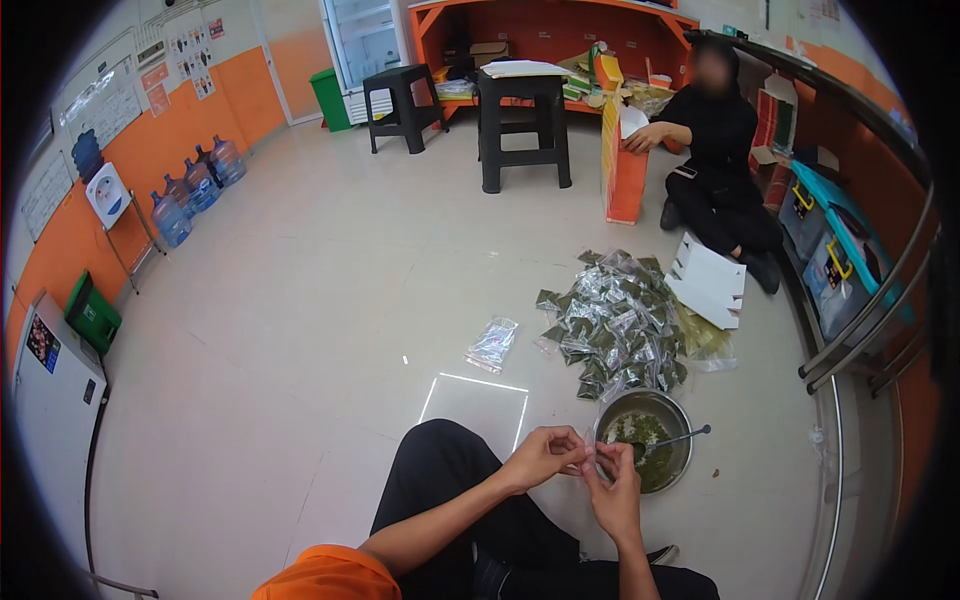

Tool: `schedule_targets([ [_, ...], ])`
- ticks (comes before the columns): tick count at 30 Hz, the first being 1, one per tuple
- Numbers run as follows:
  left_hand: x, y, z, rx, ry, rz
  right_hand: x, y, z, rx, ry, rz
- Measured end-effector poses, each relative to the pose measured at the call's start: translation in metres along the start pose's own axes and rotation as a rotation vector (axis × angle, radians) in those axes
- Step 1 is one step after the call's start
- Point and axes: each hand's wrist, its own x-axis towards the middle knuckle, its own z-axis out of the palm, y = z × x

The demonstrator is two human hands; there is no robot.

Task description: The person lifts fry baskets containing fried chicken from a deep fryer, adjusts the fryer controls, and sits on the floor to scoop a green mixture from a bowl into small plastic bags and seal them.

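My left hand [548, 457] and my right hand [614, 487] meet over my lap, fingertips pinching a small clear plastic bag [590, 440] between them. Just beyond and to the right is a steel bowl [686, 462] holding a green, wet mixture, with a spoon [680, 438] resting in it and its handle over the rim. Behind the bowl lies a large heap of small filled bags [620, 320], dark green inside. A stack of flat, clear bags [492, 345] lies on the floor left of the heap.
A co-worker [715, 150] sits on the floor at the back right, holding an orange box [622, 165]. White cardboard [708, 282] lies beside the heap. Black stools [523, 125] stand at the back. Plastic bins [835, 250] and a metal rail [870, 310] line the right side.
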Motion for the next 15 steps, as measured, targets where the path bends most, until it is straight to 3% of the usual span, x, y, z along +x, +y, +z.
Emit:
schedule_targets([
  [10, -0.002, -0.007, 0.002, 0.284, -0.051, 0.075, 0.001, -0.005, -0.004, -0.611, 0.143, -0.34],
  [13, -0.001, -0.01, 0.005, 0.356, -0.055, 0.103, 0.001, 0.005, -0.006, -0.74, 0.114, -0.324],
  [15, -0.001, -0.01, 0.005, 0.381, -0.053, 0.12, 0.002, 0.004, -0.009, -0.648, -0.001, -0.228],
])
